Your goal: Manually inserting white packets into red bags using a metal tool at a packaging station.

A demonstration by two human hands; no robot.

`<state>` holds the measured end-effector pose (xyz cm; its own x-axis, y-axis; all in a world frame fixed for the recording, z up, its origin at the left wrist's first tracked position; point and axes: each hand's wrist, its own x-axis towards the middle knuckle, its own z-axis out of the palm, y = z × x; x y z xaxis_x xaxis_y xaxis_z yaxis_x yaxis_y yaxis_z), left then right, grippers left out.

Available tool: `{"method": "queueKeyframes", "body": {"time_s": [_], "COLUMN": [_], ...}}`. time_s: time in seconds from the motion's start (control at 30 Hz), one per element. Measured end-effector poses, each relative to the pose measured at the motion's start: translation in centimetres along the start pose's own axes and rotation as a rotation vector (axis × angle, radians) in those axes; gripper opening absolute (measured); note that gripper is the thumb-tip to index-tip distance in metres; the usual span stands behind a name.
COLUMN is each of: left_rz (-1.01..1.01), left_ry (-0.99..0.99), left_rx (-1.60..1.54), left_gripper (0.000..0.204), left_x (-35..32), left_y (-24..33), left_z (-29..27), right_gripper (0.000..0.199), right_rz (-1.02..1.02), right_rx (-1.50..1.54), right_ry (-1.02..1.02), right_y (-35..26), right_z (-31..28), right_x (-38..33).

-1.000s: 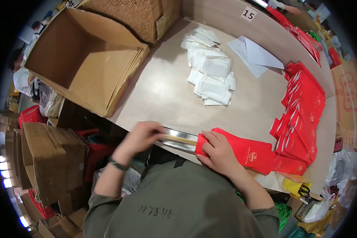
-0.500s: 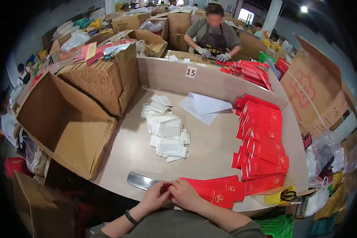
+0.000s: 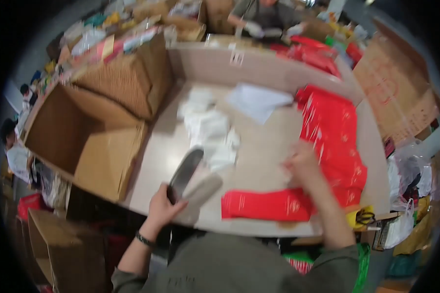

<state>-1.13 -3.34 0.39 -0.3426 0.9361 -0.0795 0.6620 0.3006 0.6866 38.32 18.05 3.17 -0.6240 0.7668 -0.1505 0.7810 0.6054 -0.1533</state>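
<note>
My left hand grips one end of a long, slightly curved grey plate with a rounded tip. It is held tilted above the table, and its exact kind I cannot make out. Near the red sleeves on the right, my right hand is smeared by motion, so its fingers do not show clearly. Below that hand lies a flat red sleeve with a pale printed emblem. Many more red sleeves overlap in a column along the right side. Small white packets form a loose pile mid-table.
White papers lie toward the back panel. On the left sits an open cardboard box, beside a box packed with brown pieces. Scissors rest at the right edge. A gloved person works beyond the panel.
The plate has left the table and is now raised in my left hand. My right hand has moved away from the left, forward and right. The view has shifted as well.
</note>
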Motion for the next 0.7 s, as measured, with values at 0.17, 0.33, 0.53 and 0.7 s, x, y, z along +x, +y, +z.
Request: {"method": "queueKeyframes", "body": {"time_s": [0.17,0.33,0.53,0.7], "left_rz": [0.177,0.368,0.060,0.170], "left_ry": [-0.553,-0.757,-0.121,-0.168], "left_rx": [-0.440,-0.274,0.086,0.098], "left_gripper": [0.059,0.054,0.047,0.061], "left_x": [-1.9,-2.7,-3.5,-3.5], "left_y": [3.2,7.2,0.9,-0.3], "left_z": [3.7,6.2,3.9,3.5], "right_gripper": [0.054,0.037,0.032,0.032], "right_rz": [-0.396,-0.491,-0.100,0.098], "right_rx": [0.089,0.161,0.291,0.253], "right_ry": [-0.094,0.115,0.219,-0.021], "right_y": [-8.0,-12.9,-16.5,-17.8], "right_z": [2.9,7.9,5.2,6.4], "right_x": [-3.0,-0.3,-2.1,-1.2]}}
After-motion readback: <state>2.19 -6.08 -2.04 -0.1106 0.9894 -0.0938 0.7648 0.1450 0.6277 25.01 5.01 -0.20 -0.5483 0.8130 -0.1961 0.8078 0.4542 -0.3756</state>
